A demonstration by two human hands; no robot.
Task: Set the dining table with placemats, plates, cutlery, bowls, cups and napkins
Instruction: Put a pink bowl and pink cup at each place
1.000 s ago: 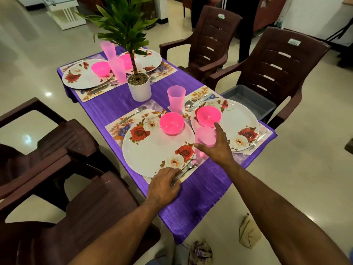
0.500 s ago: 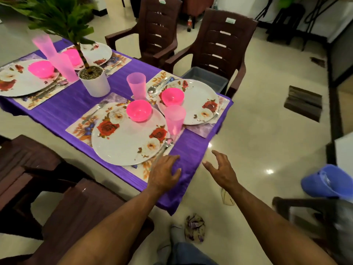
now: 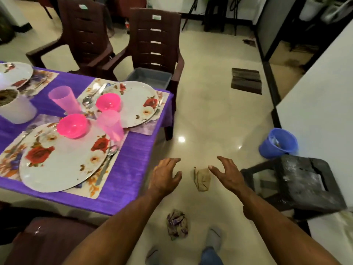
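Purple cloth covers the dining table [image 3: 131, 169], which fills the left of the view over a pale tiled floor. On the near placemat [image 3: 89, 188] sits a floral plate [image 3: 57, 165] carrying a pink bowl [image 3: 72, 125], with cutlery [image 3: 104, 170] along its right edge and a pink cup [image 3: 110, 124] just beside it. A second setting behind holds a plate [image 3: 137, 104], bowl [image 3: 108, 101], spoon [image 3: 89, 98] and cup [image 3: 64, 99].

No napkin is visible at either setting. Judged from this, the napkin step is in hand.

Right of the table corner, the left hand [image 3: 164, 175] and right hand [image 3: 226, 174] hover above the floor, both empty, fingers spread and slightly curled. Between them on the tiles lies a folded brown napkin [image 3: 202, 178]; a crumpled patterned one [image 3: 176, 223] lies nearer the feet.

The next move calls for lowering one hand, pinching the folded napkin at an edge, then carrying it left to a placemat.
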